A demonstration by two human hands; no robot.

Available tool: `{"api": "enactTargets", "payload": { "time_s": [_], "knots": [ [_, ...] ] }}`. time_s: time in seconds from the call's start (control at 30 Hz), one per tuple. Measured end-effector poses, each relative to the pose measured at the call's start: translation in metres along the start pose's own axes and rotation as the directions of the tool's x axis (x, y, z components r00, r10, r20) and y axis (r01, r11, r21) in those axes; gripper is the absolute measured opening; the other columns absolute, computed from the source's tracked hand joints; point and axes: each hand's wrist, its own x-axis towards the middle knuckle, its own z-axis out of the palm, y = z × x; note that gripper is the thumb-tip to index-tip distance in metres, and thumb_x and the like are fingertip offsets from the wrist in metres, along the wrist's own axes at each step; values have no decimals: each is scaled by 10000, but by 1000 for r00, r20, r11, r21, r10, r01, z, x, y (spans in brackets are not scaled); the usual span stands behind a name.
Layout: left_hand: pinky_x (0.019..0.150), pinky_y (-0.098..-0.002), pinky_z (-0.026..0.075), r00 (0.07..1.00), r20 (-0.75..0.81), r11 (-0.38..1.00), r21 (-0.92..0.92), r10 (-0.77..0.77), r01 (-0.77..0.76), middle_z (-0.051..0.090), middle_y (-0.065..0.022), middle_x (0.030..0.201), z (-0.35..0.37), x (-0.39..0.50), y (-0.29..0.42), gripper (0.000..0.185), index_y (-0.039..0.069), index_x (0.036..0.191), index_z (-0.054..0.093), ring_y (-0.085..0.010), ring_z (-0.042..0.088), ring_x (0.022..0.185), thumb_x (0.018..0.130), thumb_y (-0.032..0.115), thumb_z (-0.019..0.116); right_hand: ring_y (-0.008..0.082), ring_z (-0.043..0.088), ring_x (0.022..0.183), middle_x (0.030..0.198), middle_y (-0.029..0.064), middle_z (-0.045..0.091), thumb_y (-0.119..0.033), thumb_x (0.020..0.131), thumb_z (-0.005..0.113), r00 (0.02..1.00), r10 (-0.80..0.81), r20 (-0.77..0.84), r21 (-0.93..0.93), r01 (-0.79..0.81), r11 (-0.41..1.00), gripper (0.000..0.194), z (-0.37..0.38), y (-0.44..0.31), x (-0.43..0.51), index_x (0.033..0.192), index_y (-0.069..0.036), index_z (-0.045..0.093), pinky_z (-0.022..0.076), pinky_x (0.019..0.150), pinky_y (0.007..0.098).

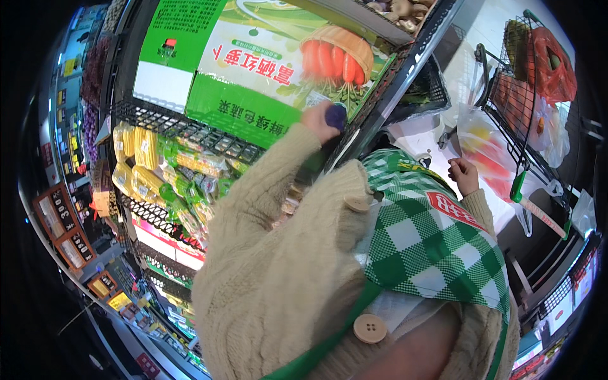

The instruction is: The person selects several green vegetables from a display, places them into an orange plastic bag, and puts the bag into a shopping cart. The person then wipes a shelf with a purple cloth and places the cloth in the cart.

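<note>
My left hand (319, 122) is closed around a dark purple, rounded object (336, 117) whose kind I cannot tell. It is over the lower right part of a green and white printed cardboard box (247, 61) with a picture of red carrots in a basket. Lower right of it, my right hand (463, 176) is beside my green and white checked apron (427, 228). Its fingers are curled in and nothing shows between them. Clear plastic bags with red and yellow contents (489, 152) lie beyond that hand. Beige knitted sleeves cover both my arms.
Wrapped corn cobs (145, 147) fill a black mesh-edged shelf at left. A box of mushrooms (403, 8) stands at the top. A black metal rail (399, 80) runs diagonally beside the carrot box. At right are a black crate (430, 90) and a shopping cart (510, 95) with bagged goods.
</note>
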Motion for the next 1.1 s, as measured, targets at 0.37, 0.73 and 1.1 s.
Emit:
{"api": "enactTargets", "payload": {
  "time_s": [0.37, 0.73, 1.1],
  "knots": [
    [951, -470, 536, 869, 188, -195, -932, 458, 305, 652, -200, 1159, 21, 29, 152, 484, -61, 1304, 504, -325, 663, 1027, 864, 102, 624, 132, 644, 929, 1022, 46, 673, -226, 1018, 563, 902, -376, 214, 258, 319, 912, 342, 16, -162, -26, 1279, -9, 607, 523, 805, 282],
    [1072, -531, 422, 829, 300, -428, -745, 472, 513, 577, -230, 1310, 88, 68, 168, 593, -39, 1355, 470, -391, 565, 1211, 941, 385, 501, 82, 574, 730, 836, 1, 628, -194, 991, 611, 963, -258, 77, 368, 213, 905, 166, 12, -195, -34, 987, -30, 635, 475, 668, 248],
    [1124, -560, 296, 830, 523, -158, -851, -195, 500, 338, -220, 1495, 109, 61, 133, 688, 54, 1456, 364, -420, 359, 1358, 930, 423, 612, 82, 570, 609, 706, -8, 592, -376, 1005, 587, 954, -279, -110, 43, 285, 957, 393, 20, -228, 42, 845, -23, 648, 484, 579, 244]
  ]
}}
